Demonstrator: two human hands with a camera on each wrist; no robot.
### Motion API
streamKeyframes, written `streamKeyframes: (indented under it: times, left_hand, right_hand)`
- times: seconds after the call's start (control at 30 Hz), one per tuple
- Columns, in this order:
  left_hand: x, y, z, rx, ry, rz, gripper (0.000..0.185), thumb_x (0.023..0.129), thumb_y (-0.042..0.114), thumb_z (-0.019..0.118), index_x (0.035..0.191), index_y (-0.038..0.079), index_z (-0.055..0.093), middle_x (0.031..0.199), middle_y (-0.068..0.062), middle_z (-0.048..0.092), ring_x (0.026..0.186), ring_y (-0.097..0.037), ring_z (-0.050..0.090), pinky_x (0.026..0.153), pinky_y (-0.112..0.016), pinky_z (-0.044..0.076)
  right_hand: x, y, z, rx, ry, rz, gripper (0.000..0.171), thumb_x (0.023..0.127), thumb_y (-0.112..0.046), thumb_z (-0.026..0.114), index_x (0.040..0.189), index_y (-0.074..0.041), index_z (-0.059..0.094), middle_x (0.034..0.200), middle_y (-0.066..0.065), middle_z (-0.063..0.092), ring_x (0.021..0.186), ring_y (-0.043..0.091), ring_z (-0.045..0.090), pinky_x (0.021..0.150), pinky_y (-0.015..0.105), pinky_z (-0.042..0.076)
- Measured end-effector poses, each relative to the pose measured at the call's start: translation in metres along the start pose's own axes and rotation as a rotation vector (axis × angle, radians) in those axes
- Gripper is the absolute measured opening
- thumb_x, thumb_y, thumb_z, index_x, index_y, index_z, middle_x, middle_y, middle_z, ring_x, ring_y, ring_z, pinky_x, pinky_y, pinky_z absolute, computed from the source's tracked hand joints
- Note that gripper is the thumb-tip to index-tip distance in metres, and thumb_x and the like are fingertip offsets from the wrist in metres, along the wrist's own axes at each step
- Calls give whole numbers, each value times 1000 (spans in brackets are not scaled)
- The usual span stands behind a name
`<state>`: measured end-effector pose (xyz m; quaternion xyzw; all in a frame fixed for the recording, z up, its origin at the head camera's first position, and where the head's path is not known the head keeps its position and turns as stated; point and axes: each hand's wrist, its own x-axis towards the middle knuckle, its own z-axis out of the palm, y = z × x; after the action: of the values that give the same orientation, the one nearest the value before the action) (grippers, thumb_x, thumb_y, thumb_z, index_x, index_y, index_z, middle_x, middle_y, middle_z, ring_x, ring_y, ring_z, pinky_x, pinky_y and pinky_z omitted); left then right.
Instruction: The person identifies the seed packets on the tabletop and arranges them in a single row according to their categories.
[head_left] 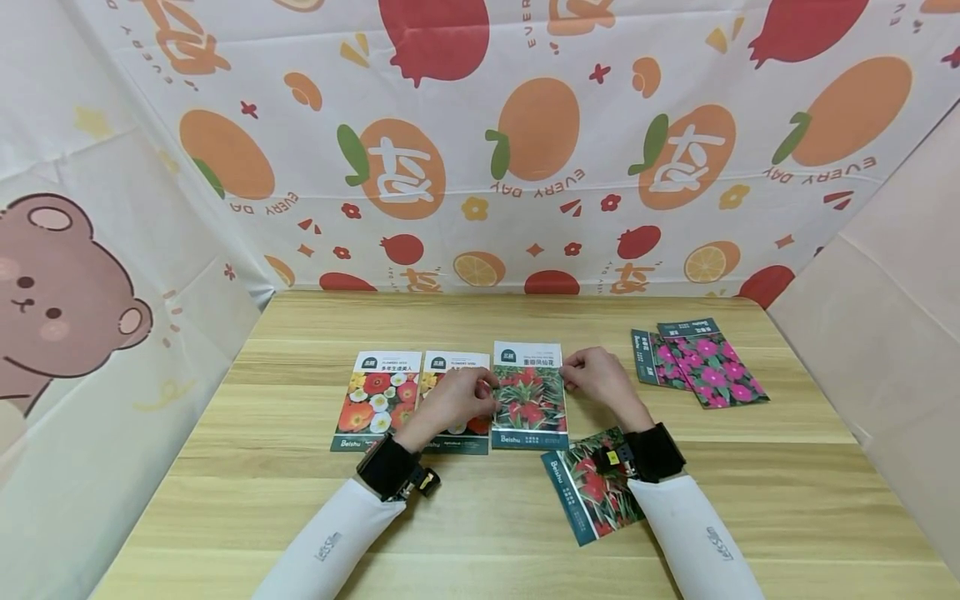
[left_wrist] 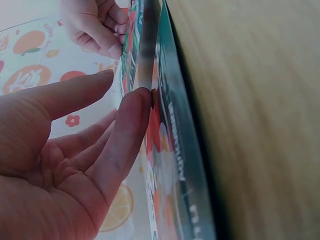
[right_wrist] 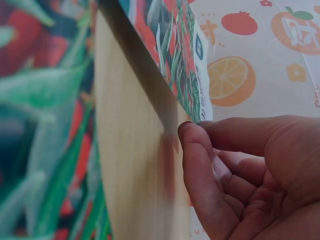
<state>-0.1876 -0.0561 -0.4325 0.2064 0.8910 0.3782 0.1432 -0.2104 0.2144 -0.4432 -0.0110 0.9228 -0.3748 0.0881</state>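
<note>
A seed packet with red flowers [head_left: 528, 400] lies flat on the wooden table [head_left: 480, 517], third in a row. My left hand [head_left: 486, 386] touches its left edge; in the left wrist view the thumb tip of this hand [left_wrist: 131, 98] rests against the packet's edge [left_wrist: 162, 95] with the fingers nearly straight. My right hand [head_left: 572, 377] touches the packet's right edge. In the right wrist view one fingertip of the right hand [right_wrist: 192, 134] is down on the wood beside the packet's [right_wrist: 175, 45] corner, the other fingers loosely curled.
Two more flower packets [head_left: 377, 400] [head_left: 442, 367] lie left of it, the nearer one partly under my left hand. Another red-flower packet [head_left: 585, 492] lies under my right wrist. Two pink-flower packets [head_left: 708, 362] overlap at the back right. Printed cloth walls stand on three sides.
</note>
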Motion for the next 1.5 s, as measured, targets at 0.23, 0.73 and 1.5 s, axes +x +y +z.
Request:
streamKeyframes:
  times: [0.23,0.73,1.5]
  left_hand:
    - [-2,3,-2,74,14,54,21,98,14,73,116,5,73,91,-1,69,77,-13,62,71,-32,52]
    - [-7,12,3,338,-230,274,30,98,16,74,126,5,75,152,-18,52,139,-33,50,111,-45,45]
    - [-8,10,3,338,-205,286,24,99,16,73,121,7,76,144,-16,60,133,-32,55,112,-47,44]
  right_hand:
    - [0,1,1,18,-5,5,19,102,-10,65,109,4,76,82,7,73,71,15,68,67,29,58]
    - [0,-1,3,20,-19,-20,21,104,-10,61,109,4,76,80,5,73,74,15,69,70,28,60]
    - [0,-2,2,-34,-27,-52,26,106,-16,57,106,-1,79,82,3,73,74,15,67,75,34,56]
